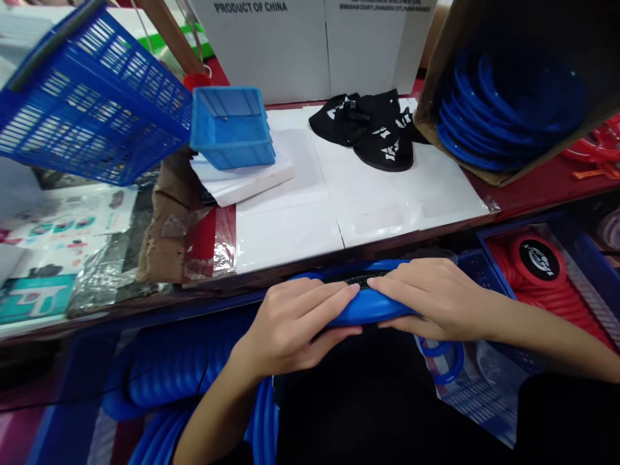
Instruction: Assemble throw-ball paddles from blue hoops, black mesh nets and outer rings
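Note:
My left hand [295, 320] and my right hand [431, 297] are both closed around a blue plastic ring [368, 309], side by side on its near edge. Between my fingertips runs a black textured strip [362, 279], pressed along the ring's upper side. The ring is held level between my body and the table's front edge. My hands cover part of it, and its far side shows just under the tabletop. On the table lie several black fabric pieces [387, 148] with white markings, well beyond my hands.
A light blue bin [232, 126] stands on a white stack beside a blue basket [97, 97]. At right, a carton [426, 110] holds blue rings [484, 123]. Blue coils [169, 368] lie below left; a crate of red coils [557, 297] sits below right.

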Available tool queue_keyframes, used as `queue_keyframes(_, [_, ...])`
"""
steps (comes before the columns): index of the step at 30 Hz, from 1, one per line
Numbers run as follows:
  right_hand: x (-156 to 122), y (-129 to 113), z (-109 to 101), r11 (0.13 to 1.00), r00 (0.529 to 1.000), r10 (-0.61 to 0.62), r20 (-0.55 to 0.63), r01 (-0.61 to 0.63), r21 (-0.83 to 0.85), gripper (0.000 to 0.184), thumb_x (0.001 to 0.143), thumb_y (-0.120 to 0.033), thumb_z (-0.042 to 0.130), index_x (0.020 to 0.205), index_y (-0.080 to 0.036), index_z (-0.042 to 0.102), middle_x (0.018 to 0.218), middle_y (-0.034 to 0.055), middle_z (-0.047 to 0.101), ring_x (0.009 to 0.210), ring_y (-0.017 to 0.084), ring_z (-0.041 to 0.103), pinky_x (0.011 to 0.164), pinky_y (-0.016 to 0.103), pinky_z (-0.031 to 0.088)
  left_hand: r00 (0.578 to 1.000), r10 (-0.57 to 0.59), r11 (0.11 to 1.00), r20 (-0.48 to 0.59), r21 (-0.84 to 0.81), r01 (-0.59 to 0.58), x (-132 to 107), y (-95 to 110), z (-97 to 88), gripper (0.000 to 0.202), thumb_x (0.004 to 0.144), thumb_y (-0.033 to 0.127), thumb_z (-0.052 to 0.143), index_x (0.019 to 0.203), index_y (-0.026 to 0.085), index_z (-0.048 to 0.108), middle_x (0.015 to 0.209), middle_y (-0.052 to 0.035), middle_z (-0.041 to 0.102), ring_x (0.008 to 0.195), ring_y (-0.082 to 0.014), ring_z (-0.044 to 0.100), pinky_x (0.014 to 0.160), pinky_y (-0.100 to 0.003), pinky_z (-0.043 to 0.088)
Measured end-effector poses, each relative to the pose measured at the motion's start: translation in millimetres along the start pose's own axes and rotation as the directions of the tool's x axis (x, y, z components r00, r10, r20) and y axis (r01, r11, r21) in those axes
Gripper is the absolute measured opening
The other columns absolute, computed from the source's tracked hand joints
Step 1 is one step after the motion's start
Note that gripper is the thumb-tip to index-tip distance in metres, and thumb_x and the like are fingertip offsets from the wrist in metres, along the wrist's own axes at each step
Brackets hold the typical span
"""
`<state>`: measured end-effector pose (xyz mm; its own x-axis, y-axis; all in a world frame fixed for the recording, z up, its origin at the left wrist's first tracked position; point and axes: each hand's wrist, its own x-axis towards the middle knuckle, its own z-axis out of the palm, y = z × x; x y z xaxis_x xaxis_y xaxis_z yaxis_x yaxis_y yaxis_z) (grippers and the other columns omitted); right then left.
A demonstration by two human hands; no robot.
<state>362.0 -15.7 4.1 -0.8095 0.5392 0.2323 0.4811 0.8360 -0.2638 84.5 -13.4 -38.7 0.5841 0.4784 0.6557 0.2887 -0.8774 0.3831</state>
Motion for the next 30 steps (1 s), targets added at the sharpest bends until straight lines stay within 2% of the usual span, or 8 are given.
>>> queue_keyframes(4, [-12,15,-10,0.971,0.989,0.131,0.071,-0.142,0.193,0.064,0.094,-0.039,0.070,0.150,-0.019,0.047,0.120,0.0110,0.076,0.104,0.025,0.074,0.088,0.038,0.058,0.995,-0.026,0.964,-0.101,-0.267,-0.002,-30,-28,-28.3,0.047,0.096,0.042,0.072,0.133,0.014,0.069,0.103,-0.0140,0.081,0.088,-0.0242,0.077,0.080,-0.039,0.063])
queue_keyframes(5, [-15,20,-11,0.958,0.986,0.151,0.075,-0.165,0.233,0.061,0.093,-0.035,0.071,0.148,-0.021,0.049,0.118,0.0095,0.076,0.103,0.024,0.074,0.089,0.036,0.058,0.990,-0.047,0.939,-0.129,-0.343,0.000,-37,-35,-33.7,0.045,0.096,0.043,0.072,0.133,0.017,0.070,0.101,-0.0123,0.081,0.090,-0.0243,0.076,0.084,-0.040,0.063])
queue_keyframes(7, [-21,27,-8,0.949,0.986,0.163,0.042,-0.168,0.268,0.047,0.092,-0.026,0.069,0.137,-0.022,0.057,0.112,0.0070,0.077,0.098,0.021,0.074,0.087,0.033,0.057,0.986,-0.145,0.904,-0.087,-0.416,0.096,-48,-44,-37.8,0.040,0.095,0.037,0.074,0.130,0.019,0.071,0.103,-0.0112,0.080,0.097,-0.0253,0.076,0.088,-0.042,0.063])
queue_keyframes(11, [-19,27,12,0.970,0.989,0.149,-0.020,-0.143,0.195,0.031,0.093,-0.021,0.065,0.124,-0.017,0.063,0.101,0.0072,0.077,0.089,0.020,0.074,0.078,0.031,0.057,0.938,-0.320,0.911,0.135,-0.227,0.344,-43,-32,-15.0,0.043,0.091,0.038,0.079,0.129,0.019,0.068,0.114,-0.0126,0.078,0.103,-0.0250,0.076,0.091,-0.038,0.062])
queue_keyframes(16, [-12,15,23,0.995,0.995,0.100,0.012,-0.100,0.002,0.031,0.100,-0.028,0.061,0.127,-0.013,0.062,0.105,0.0129,0.076,0.089,0.026,0.074,0.075,0.036,0.059,0.965,-0.225,0.967,0.133,-0.095,0.238,-25,-13,24.1,0.047,0.097,0.038,0.071,0.139,0.017,0.061,0.114,-0.0129,0.078,0.099,-0.0230,0.076,0.088,-0.035,0.061])
queue_keyframes(22, [-25,19,9,0.974,0.988,0.145,0.048,-0.151,0.167,0.041,0.101,-0.042,0.065,0.132,-0.016,0.059,0.112,0.0132,0.075,0.099,0.025,0.072,0.086,0.038,0.060,0.976,-0.210,0.960,0.058,-0.178,0.217,-39,-22,9.8,0.035,0.099,0.035,0.068,0.130,0.019,0.066,0.108,-0.0104,0.078,0.096,-0.0221,0.075,0.087,-0.033,0.060])
queue_keyframes(25, [-29,18,16,0.979,0.994,0.107,-0.013,-0.103,0.175,0.038,0.104,-0.043,0.061,0.130,-0.015,0.060,0.111,0.0136,0.076,0.098,0.025,0.072,0.087,0.040,0.060,0.967,-0.225,0.959,0.119,-0.151,0.241,-39,-19,3.1,0.035,0.099,0.034,0.066,0.130,0.018,0.064,0.111,-0.0113,0.078,0.102,-0.0226,0.075,0.093,-0.034,0.060])
queue_keyframes(30, [-25,9,30,0.976,0.987,0.099,-0.124,-0.072,0.206,0.046,0.106,-0.053,0.054,0.130,-0.014,0.058,0.104,0.0115,0.077,0.093,0.022,0.073,0.080,0.034,0.060,0.972,-0.177,0.976,0.157,-0.099,0.193,-27,-2,15.0,0.041,0.104,0.037,0.060,0.137,0.014,0.058,0.111,-0.0140,0.079,0.096,-0.0214,0.078,0.083,-0.030,0.062])
